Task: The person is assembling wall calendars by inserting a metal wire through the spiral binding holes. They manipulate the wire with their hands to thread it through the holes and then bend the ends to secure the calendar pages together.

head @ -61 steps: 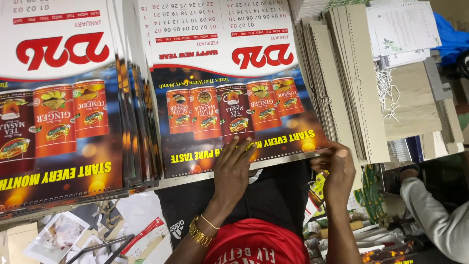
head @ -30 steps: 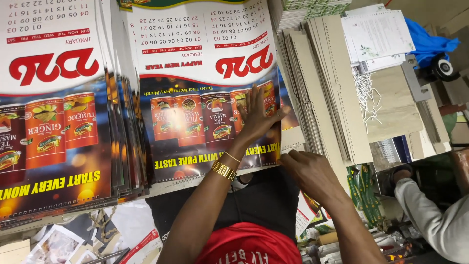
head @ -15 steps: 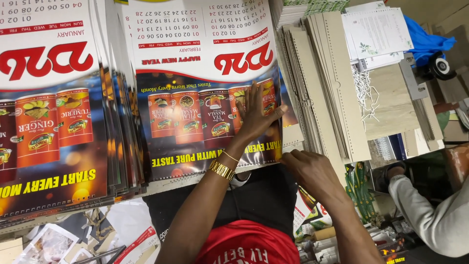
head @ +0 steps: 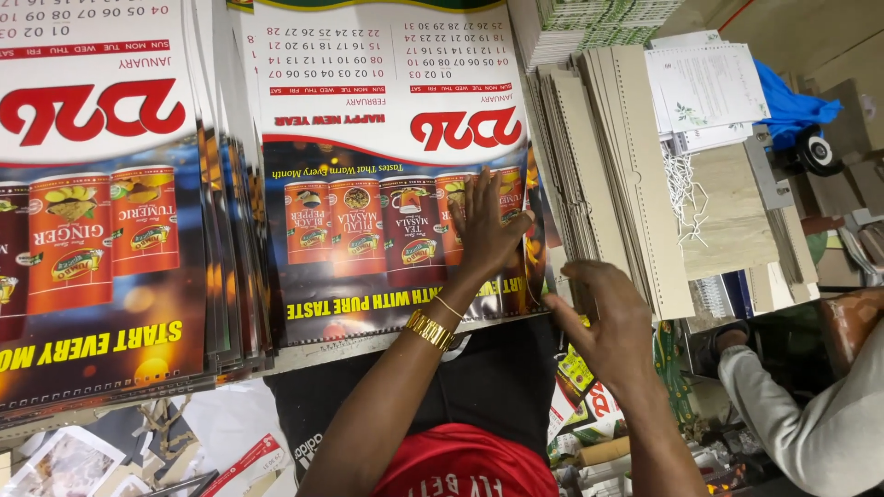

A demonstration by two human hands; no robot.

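On the middle calendar stack (head: 387,184), left hand (head: 483,230) lies flat, fingers spread, pressing the top sheet's lower right part. Right hand (head: 603,317) hovers open just beside the stack's right edge, holding nothing, near grey card sheets (head: 608,166).

calendar poster stack (head: 387,184): centre, red-white-dark | second stack (head: 101,202): left, same colours | white printed sheets (head: 704,87): upper right

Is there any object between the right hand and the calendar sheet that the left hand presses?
Nothing visible. The right hand hovers at the lower right corner of the calendar sheet, while the left hand lies flat on it.
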